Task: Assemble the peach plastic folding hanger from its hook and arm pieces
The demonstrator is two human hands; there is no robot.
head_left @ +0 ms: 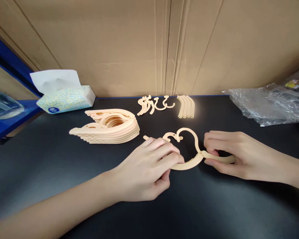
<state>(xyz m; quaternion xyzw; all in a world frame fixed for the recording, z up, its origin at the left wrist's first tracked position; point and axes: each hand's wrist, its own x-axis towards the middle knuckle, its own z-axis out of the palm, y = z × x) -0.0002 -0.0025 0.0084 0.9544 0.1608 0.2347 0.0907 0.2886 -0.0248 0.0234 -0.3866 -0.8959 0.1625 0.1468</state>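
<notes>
My left hand [146, 169] is closed over the arm of a cream plastic folding hanger [189, 165] low over the black table. A curved loop [193, 134] of the same cream plastic rises beyond the arm, with a small hooked end at its left. My right hand [229, 154] pinches a slim curved cream bar [221, 158] between thumb and fingers. The bar's left end meets the hanger's right end; whether they are joined I cannot tell. My fingers hide part of both pieces.
Stacked folded cream hangers [107, 131] lie left of my hands. Behind are loose cream hooks [160, 107] and several curved bars [186, 107]. A tissue pack [67, 99] sits back left, clear plastic wrapping [266, 101] at right. Brown cardboard [124, 46] walls off the table's back.
</notes>
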